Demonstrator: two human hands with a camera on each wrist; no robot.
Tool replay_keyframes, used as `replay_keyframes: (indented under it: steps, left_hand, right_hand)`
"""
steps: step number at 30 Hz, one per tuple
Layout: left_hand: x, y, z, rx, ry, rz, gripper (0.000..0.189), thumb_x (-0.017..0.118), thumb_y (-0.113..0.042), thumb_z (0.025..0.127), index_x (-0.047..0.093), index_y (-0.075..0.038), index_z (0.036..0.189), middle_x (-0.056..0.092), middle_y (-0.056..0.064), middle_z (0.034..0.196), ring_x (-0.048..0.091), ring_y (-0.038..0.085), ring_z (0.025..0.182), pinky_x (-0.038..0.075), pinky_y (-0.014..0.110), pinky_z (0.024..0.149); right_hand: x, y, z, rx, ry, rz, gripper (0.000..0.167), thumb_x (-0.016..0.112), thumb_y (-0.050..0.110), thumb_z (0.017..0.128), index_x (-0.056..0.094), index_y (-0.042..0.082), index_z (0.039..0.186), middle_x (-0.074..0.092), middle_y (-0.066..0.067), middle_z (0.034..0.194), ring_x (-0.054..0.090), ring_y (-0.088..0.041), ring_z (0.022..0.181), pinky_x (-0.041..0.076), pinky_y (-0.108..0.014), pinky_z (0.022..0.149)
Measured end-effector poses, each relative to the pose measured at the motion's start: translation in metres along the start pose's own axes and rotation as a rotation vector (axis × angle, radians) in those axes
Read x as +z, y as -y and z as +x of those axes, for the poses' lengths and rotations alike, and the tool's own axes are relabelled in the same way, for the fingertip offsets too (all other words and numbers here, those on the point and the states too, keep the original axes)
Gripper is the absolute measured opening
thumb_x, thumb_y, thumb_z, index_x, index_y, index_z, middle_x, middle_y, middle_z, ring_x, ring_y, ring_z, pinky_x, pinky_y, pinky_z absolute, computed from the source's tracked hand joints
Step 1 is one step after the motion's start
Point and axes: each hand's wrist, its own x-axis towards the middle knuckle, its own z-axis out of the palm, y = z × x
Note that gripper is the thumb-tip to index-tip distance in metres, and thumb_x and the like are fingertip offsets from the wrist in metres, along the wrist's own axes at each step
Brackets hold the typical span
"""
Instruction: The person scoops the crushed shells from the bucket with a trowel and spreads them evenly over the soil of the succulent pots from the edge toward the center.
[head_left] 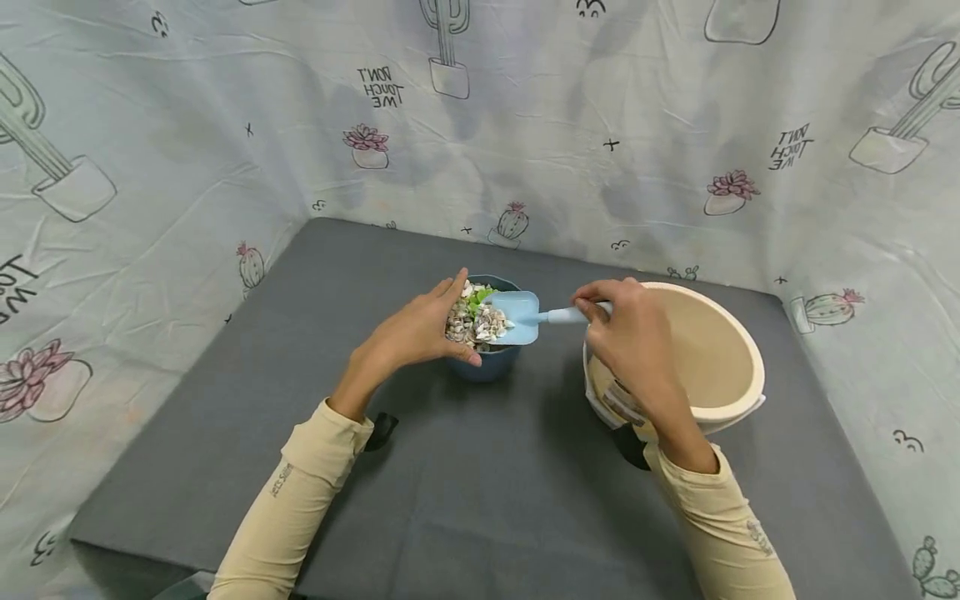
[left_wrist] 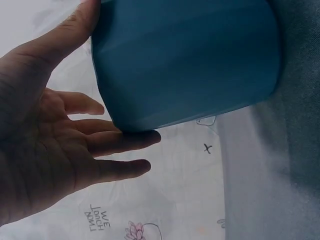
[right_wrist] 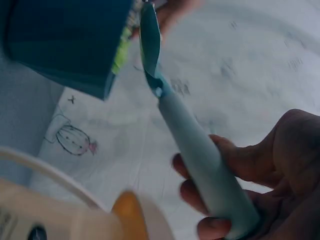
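Note:
A blue plant pot (head_left: 483, 367) stands on the grey table, holding a green plant (head_left: 480, 297) amid whitish, shell-like pebbles. My left hand (head_left: 420, 327) spreads thumb and fingers around the pot's left rim. In the left wrist view, its fingers (left_wrist: 122, 142) are mostly straight beside the blue wall, with at least one touching the rim. My right hand (head_left: 630, 337) grips the handle of a light blue garden trowel (head_left: 525, 317). The trowel's blade is over the pot's right side, with pebbles at its tip. In the right wrist view, the fingers curl around the handle (right_wrist: 200, 155).
A large cream tub (head_left: 738, 400) with a thick pale rim stands just right of the pot, beneath my right hand and forearm. Its front bears a label. The grey table (head_left: 300, 283) is bordered by hanging white sheets (head_left: 525, 125) with cactus drawings.

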Motion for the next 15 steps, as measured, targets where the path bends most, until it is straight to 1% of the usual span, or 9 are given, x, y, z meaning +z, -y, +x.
replay_keyframes:
  steps: [1, 3, 4, 6, 9, 10, 12, 14, 15]
  left_hand:
    - [0.0, 0.001, 0.0, -0.005, -0.002, -0.004, 0.133, 0.088, -0.05, 0.08, -0.004, -0.015, 0.17, 0.013, 0.024, 0.175, 0.031, 0.051, 0.155, 0.039, 0.064, 0.121]
    - [0.001, 0.002, -0.001, -0.011, -0.003, -0.011, 0.134, 0.088, -0.052, 0.08, -0.004, -0.016, 0.17, 0.012, 0.021, 0.176, 0.031, 0.05, 0.156, 0.038, 0.063, 0.122]
    - [0.001, 0.002, -0.001, -0.009, -0.004, -0.014, 0.133, 0.088, -0.052, 0.08, -0.004, -0.015, 0.17, 0.012, 0.02, 0.176, 0.031, 0.049, 0.156, 0.038, 0.063, 0.122]
    - [0.002, 0.002, -0.002, -0.006, 0.0, -0.019, 0.131, 0.087, -0.053, 0.082, -0.003, -0.014, 0.17, 0.01, 0.019, 0.177, 0.029, 0.048, 0.157, 0.037, 0.063, 0.123]
    - [0.005, -0.002, -0.001, -0.013, 0.006, -0.019, 0.128, 0.084, -0.054, 0.084, 0.0, -0.013, 0.17, 0.006, 0.02, 0.177, 0.027, 0.046, 0.159, 0.038, 0.062, 0.123]
    - [0.006, -0.004, -0.002, -0.027, 0.006, -0.015, 0.127, 0.084, -0.054, 0.084, 0.0, -0.012, 0.17, 0.005, 0.02, 0.177, 0.026, 0.046, 0.159, 0.038, 0.062, 0.122]
    - [0.007, -0.008, -0.003, -0.065, -0.001, -0.013, 0.127, 0.084, -0.055, 0.084, 0.002, -0.012, 0.17, 0.003, 0.021, 0.177, 0.025, 0.045, 0.16, 0.039, 0.063, 0.122]
    - [0.011, -0.013, -0.003, -0.101, -0.023, 0.007, 0.13, 0.084, -0.058, 0.082, 0.002, -0.01, 0.17, 0.004, 0.024, 0.176, 0.026, 0.047, 0.159, 0.036, 0.063, 0.123]
    - [0.013, -0.017, -0.003, -0.107, -0.041, 0.025, 0.131, 0.084, -0.06, 0.082, 0.003, -0.007, 0.169, 0.007, 0.027, 0.175, 0.026, 0.048, 0.159, 0.035, 0.064, 0.124]
  right_hand:
    - [0.005, 0.003, -0.001, -0.049, -0.017, -0.021, 0.012, 0.07, 0.0, 0.095, 0.082, 0.001, 0.095, 0.079, -0.015, 0.088, 0.053, -0.028, 0.073, 0.038, -0.033, 0.062]
    - [0.012, 0.008, -0.002, -0.165, -0.065, -0.05, 0.011, 0.071, -0.001, 0.094, 0.081, 0.001, 0.093, 0.078, -0.015, 0.087, 0.056, -0.03, 0.078, 0.044, -0.037, 0.065]
    - [0.014, 0.009, -0.002, -0.231, -0.093, -0.069, 0.01, 0.071, -0.002, 0.094, 0.081, 0.0, 0.092, 0.078, -0.015, 0.087, 0.057, -0.031, 0.079, 0.046, -0.038, 0.066]
    - [0.017, 0.011, -0.004, -0.37, -0.157, -0.114, 0.012, 0.07, -0.006, 0.093, 0.08, -0.001, 0.091, 0.076, -0.016, 0.087, 0.059, -0.033, 0.081, 0.046, -0.04, 0.066]
    - [0.015, 0.009, -0.008, -0.549, -0.246, -0.193, 0.023, 0.062, -0.018, 0.088, 0.079, -0.001, 0.091, 0.075, -0.018, 0.089, 0.06, -0.035, 0.083, 0.043, -0.041, 0.065]
    - [0.014, 0.008, -0.009, -0.592, -0.266, -0.217, 0.028, 0.059, -0.02, 0.086, 0.078, -0.001, 0.091, 0.074, -0.019, 0.09, 0.06, -0.036, 0.083, 0.042, -0.041, 0.065]
    - [0.013, 0.006, -0.011, -0.657, -0.297, -0.255, 0.036, 0.05, -0.023, 0.081, 0.076, -0.001, 0.093, 0.073, -0.02, 0.092, 0.061, -0.037, 0.085, 0.042, -0.042, 0.066]
    - [0.012, 0.005, -0.012, -0.68, -0.316, -0.263, 0.04, 0.046, -0.024, 0.079, 0.075, -0.002, 0.095, 0.073, -0.021, 0.095, 0.061, -0.038, 0.086, 0.043, -0.044, 0.068]
    - [0.01, 0.004, -0.013, -0.674, -0.322, -0.26, 0.041, 0.045, -0.023, 0.078, 0.075, -0.002, 0.097, 0.073, -0.021, 0.096, 0.061, -0.038, 0.087, 0.044, -0.045, 0.069]
